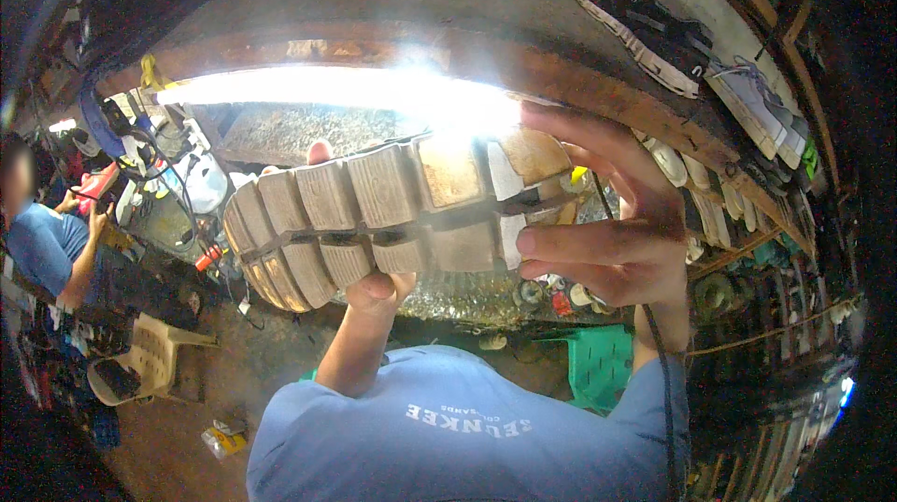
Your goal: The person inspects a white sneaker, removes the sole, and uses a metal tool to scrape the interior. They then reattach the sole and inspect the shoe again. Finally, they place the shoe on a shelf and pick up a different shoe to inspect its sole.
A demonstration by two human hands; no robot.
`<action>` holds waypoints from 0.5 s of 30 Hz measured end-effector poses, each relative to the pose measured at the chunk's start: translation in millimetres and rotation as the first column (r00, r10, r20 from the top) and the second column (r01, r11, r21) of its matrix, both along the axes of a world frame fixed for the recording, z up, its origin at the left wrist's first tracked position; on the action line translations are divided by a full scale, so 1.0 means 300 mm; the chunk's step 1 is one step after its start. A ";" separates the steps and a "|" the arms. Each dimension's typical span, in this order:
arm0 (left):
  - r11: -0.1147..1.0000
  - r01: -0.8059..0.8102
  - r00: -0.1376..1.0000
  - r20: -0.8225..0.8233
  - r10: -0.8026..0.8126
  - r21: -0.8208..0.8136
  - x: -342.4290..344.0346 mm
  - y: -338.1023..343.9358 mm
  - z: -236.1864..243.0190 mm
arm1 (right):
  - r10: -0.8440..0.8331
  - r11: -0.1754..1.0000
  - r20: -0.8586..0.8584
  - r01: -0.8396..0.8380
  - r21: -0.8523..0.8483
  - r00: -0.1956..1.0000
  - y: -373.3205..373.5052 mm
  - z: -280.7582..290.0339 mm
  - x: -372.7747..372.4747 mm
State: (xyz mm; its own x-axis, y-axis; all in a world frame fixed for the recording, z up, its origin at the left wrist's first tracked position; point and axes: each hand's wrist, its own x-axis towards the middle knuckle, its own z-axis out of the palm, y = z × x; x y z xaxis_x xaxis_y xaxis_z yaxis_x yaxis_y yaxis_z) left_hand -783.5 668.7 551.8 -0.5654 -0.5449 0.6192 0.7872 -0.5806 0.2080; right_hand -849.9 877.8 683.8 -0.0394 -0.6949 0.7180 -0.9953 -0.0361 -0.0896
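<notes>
A shoe [392, 193] is held up in front of me with its sole facing my view. The sole is split into grey blocks, with worn tan patches at both ends and pale strips near the right end. My left hand [376, 291] grips the shoe from below, its thumb on the near edge and fingertips showing over the far edge. Around the right end is my right hand [626, 236], with two fingers pressed against the pale strip and the others behind the far side. The shoe's upper is hidden.
A bright tube light [336, 88] hangs under a wooden shelf [392, 16]. Dark sneakers [645, 30] and a grey shoe [761, 109] rest on it. A co-worker [56, 240] at left holds a red item [95, 184]. Beige chair [154, 352], green chair [598, 366], hanging cable [662, 362].
</notes>
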 end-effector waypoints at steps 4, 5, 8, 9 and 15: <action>0.996 -0.087 0.996 0.008 0.087 -0.024 0.001 -0.004 0.002 | -0.048 0.998 0.210 0.038 0.049 0.977 0.022 0.041 0.075; 0.993 -0.098 0.994 0.045 0.100 -0.062 0.005 -0.009 0.002 | -0.054 0.998 0.218 0.045 0.047 0.974 0.015 0.043 0.080; 0.975 -0.118 0.974 0.167 0.151 -0.190 0.017 -0.021 -0.004 | -0.043 0.999 0.198 0.036 0.038 0.979 -0.004 0.054 0.080; 0.967 -0.139 0.965 0.188 0.181 -0.215 0.019 -0.025 -0.007 | -0.035 0.999 0.185 0.031 0.029 0.982 -0.008 0.061 0.080; 0.994 -0.086 0.996 -0.026 0.084 -0.074 -0.002 -0.026 -0.023 | -0.212 0.959 0.105 0.186 0.215 0.972 0.020 0.113 0.101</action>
State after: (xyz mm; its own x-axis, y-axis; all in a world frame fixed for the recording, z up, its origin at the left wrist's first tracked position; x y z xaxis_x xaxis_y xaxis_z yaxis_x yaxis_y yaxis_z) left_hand -784.0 661.0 545.0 -0.5040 -0.5421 0.6724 0.8383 -0.4945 0.2297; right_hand -819.7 883.9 717.7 -0.2724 -0.7936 0.5440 -0.9607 0.1933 -0.1991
